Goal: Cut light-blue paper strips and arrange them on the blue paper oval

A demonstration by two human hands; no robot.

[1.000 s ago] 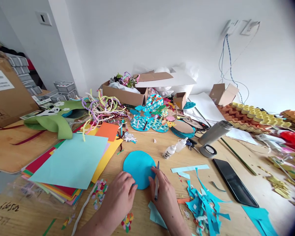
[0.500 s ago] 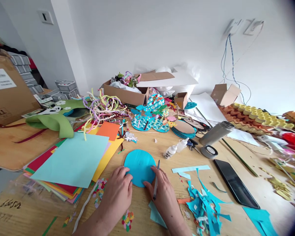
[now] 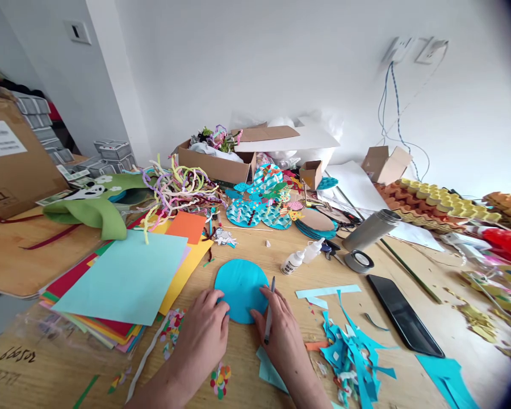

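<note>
A round blue disc (image 3: pixel 241 284) lies flat on the wooden table in front of me. My left hand (image 3: pixel 206 324) grips its lower left edge with curled fingers. On the opposite side, my right hand (image 3: pixel 283 324) has its thumb and fingertips at the disc's right edge. A grey pen (image 3: pixel 269 315) is tucked between the fingers of that same hand, its upper end pointing away from me. Below my right wrist, pale blue paper (image 3: pixel 269 369) is partly covered. Small coloured paper dots (image 3: pixel 220 380) lie between my forearms.
Coloured paper sheets (image 3: pixel 123 278) are stacked at left. Glue bottles (image 3: pixel 293 262), a metal flask (image 3: pixel 371 230) and a phone (image 3: pixel 404 313) stand or lie to the right, near blue paper scraps (image 3: pixel 353 352). Behind are pipe cleaners (image 3: pixel 183 187), decorated discs (image 3: pixel 259 210) and a cardboard box (image 3: pixel 217 165).
The view has turned very slightly to the right. Both hands stay at the disc's edges; my right thumb has shifted a little. The pen remains in my right hand.
</note>
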